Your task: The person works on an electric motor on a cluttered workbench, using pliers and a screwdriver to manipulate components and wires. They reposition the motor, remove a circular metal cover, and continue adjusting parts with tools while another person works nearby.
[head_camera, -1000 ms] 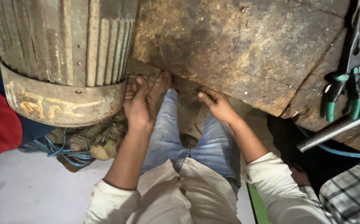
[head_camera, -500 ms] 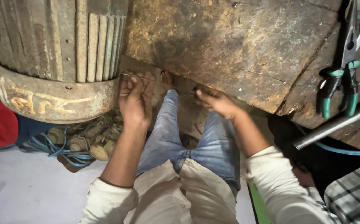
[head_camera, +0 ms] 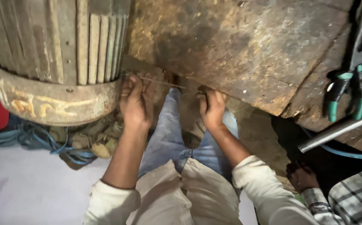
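- I see the rusty metal slab (head_camera: pixel 247 50) filling the far right of the view, its near edge running just above both hands.
- At the far left stands the ribbed metal drum (head_camera: pixel 56 46), with a worn band around its base; it sits just left of my left hand.
- My legs in blue jeans (head_camera: pixel 168 137) stretch away from me between the two forearms, toward the gap under the slab.
- Blue cord (head_camera: pixel 35 141) and scraps lie on the floor near the drum's base, left of my left arm.
- A steel tube (head_camera: pixel 339 130) slants across the right side, below green-handled pliers (head_camera: pixel 348 93) resting on the slab.
- Another person's hand (head_camera: pixel 302 177) and checked sleeve show at the near right, apart from mine.
- My left hand (head_camera: pixel 136 102) is closed, fingers pinching one end of the thin wire.
- My right hand (head_camera: pixel 211 107) is curled narrow, gripping the other end.
- The thin wire (head_camera: pixel 162 83) runs taut between my hands, just beneath the slab's edge.
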